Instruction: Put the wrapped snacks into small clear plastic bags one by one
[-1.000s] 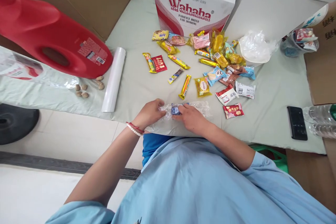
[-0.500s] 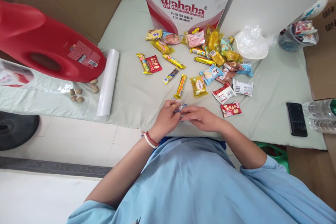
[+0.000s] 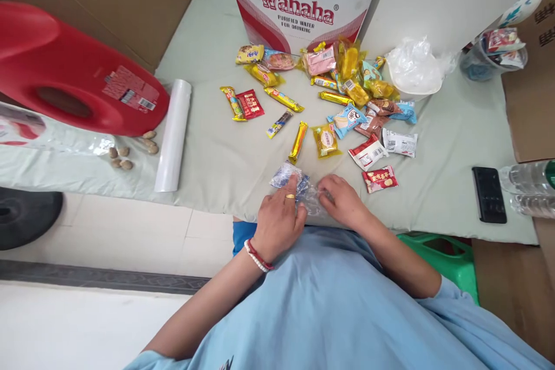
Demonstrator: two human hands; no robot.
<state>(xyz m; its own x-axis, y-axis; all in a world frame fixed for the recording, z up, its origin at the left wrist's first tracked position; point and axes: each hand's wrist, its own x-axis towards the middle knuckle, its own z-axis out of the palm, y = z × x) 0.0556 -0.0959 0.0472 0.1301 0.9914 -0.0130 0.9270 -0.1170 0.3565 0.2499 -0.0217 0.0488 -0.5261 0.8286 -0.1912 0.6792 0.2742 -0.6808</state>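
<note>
Blue packet [image 3: 304, 182], partly in crumpled clear film [image 3: 310, 207], lies on the cloth [image 3: 221, 162] beneath and around the left hand's [image 3: 280, 221] extended index fingertip; left thumb spread wide of that finger; right hand [image 3: 342, 201] at the film's right side, fingers bent, gap narrow; whether they pinch film, cannot tell; yellow bar [image 3: 298, 142] just beyond packet.

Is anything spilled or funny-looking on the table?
Maybe the brown nut-like things by the red jug: they lie loose, while the snacks are wrapped. I can't tell if they spilled. The clear film by the right hand looks crumpled too.
</note>
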